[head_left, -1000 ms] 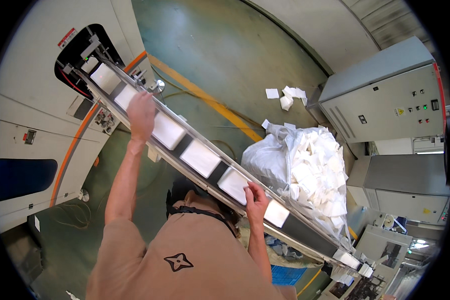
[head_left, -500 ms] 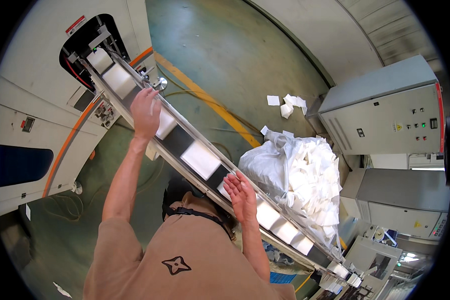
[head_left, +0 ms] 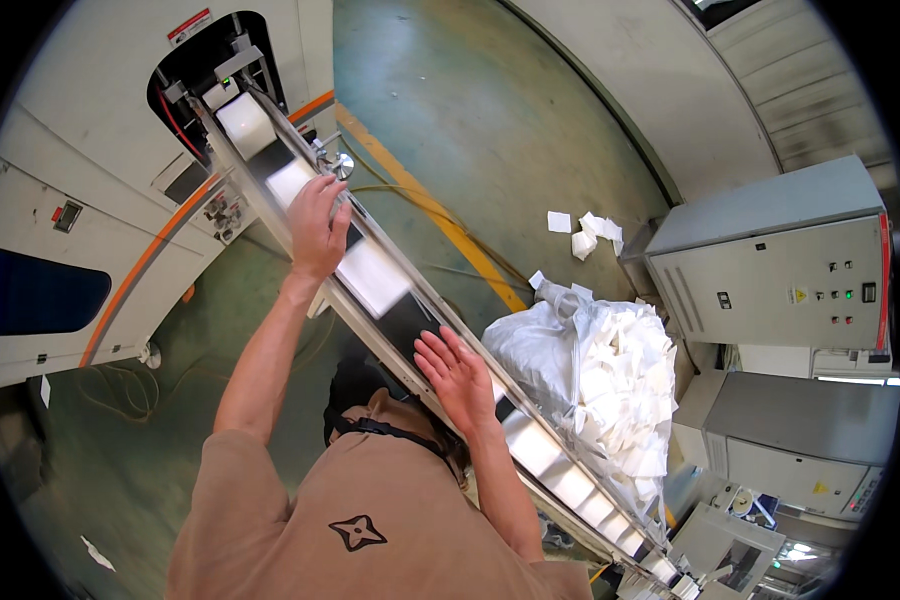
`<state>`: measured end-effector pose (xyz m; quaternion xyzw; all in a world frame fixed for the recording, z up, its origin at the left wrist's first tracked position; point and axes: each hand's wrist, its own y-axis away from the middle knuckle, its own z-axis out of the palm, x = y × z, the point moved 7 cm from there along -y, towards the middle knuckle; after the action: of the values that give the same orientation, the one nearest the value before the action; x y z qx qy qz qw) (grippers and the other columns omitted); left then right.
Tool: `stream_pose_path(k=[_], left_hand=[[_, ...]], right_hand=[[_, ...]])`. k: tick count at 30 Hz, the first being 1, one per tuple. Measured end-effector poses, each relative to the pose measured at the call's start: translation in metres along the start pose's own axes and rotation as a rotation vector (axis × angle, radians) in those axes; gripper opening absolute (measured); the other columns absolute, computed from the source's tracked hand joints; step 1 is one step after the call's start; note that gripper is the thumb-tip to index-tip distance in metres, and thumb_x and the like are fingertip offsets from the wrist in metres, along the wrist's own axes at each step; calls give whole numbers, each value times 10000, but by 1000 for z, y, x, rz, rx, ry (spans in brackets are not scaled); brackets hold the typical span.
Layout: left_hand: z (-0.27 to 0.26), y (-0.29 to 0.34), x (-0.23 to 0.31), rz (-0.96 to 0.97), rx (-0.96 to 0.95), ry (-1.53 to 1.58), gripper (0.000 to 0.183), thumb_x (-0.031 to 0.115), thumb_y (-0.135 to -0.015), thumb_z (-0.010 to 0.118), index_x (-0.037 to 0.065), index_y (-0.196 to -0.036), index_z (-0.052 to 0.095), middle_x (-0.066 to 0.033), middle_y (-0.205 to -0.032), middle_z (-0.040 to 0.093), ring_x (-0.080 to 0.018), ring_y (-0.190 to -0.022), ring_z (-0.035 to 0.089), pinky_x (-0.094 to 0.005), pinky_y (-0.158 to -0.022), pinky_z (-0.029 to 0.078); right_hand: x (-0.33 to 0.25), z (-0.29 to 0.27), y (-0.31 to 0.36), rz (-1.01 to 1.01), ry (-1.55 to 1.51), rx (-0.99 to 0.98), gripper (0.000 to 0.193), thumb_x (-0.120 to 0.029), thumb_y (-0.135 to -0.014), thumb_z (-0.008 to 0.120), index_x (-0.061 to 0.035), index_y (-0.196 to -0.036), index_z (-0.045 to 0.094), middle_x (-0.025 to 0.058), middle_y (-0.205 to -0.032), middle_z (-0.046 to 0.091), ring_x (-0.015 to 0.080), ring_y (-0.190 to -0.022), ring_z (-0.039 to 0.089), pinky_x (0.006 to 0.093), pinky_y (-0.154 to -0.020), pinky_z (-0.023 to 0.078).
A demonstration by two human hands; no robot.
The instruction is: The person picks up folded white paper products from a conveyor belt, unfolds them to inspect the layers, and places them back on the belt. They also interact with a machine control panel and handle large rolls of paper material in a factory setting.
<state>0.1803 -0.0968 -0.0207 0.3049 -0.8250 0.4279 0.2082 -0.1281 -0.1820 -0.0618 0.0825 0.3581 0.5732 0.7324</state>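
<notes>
A narrow conveyor (head_left: 405,325) runs diagonally from upper left to lower right, carrying white block-like stacks that look like folded paper. My left hand (head_left: 320,228) reaches over the belt with its fingers stretched, right beside a white stack (head_left: 290,183); whether it touches the stack I cannot tell. Just below that hand lies another stack (head_left: 375,278), slightly blurred. My right hand (head_left: 457,375) is over the belt farther down, palm turned toward the left hand, fingers extended and holding nothing. Past it, several stacks (head_left: 533,442) sit in a close row.
A pale machine (head_left: 60,200) with a dark opening stands at the belt's upper end. Beyond the belt, a large plastic bag (head_left: 530,345) overflows with white paper pieces (head_left: 625,385). Loose sheets (head_left: 592,237) and hoses lie on the green floor. Grey control cabinets (head_left: 770,270) line the right.
White stacks have shifted down the belt toward the lower right. My right hand has moved up the belt, closer to my left hand. The whole view has shifted slightly.
</notes>
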Motion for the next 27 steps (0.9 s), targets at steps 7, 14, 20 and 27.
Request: stream_pose_path(k=[7, 14, 20, 27], left_hand=[[-7, -2, 7, 19, 69, -19, 321, 250, -952, 554, 28, -1171, 632, -156, -1240, 602, -361, -1194, 538, -452, -1019, 397], [-7, -2, 6, 15, 72, -19, 330, 241, -950, 557, 35, -1200, 618, -145, -1260, 591, -347, -1208, 528, -443, -1030, 380], [-3, -1, 3, -21, 37, -6, 338, 226, -965, 529, 63, -1250, 607, -115, -1315, 586, -318, -1253, 513, -418, -1071, 337], [-5, -3, 6, -19, 38, -7, 341, 214, -953, 536, 57, -1248, 608, -122, -1301, 595, -325, -1238, 525, -415, -1058, 360]], right_hand=[[7, 25, -24, 43, -32, -34, 616, -248, -971, 512, 19, -1484, 299, 242, -1496, 391, 370, -1403, 398, 467, -1199, 317], [16, 38, -58, 72, -36, -11, 622, -249, -972, 548, 57, -1454, 300, 246, -1492, 365, 363, -1404, 384, 464, -1191, 329], [30, -8, -88, 149, 98, 203, 787, -257, -915, 686, 63, -1492, 257, 266, -1561, 238, 378, -1474, 239, 483, -1201, 267], [27, -103, -39, 285, 181, 478, 732, -310, -796, 824, -121, -1387, 436, 151, -1395, 435, 338, -1342, 379, 515, -1152, 283]])
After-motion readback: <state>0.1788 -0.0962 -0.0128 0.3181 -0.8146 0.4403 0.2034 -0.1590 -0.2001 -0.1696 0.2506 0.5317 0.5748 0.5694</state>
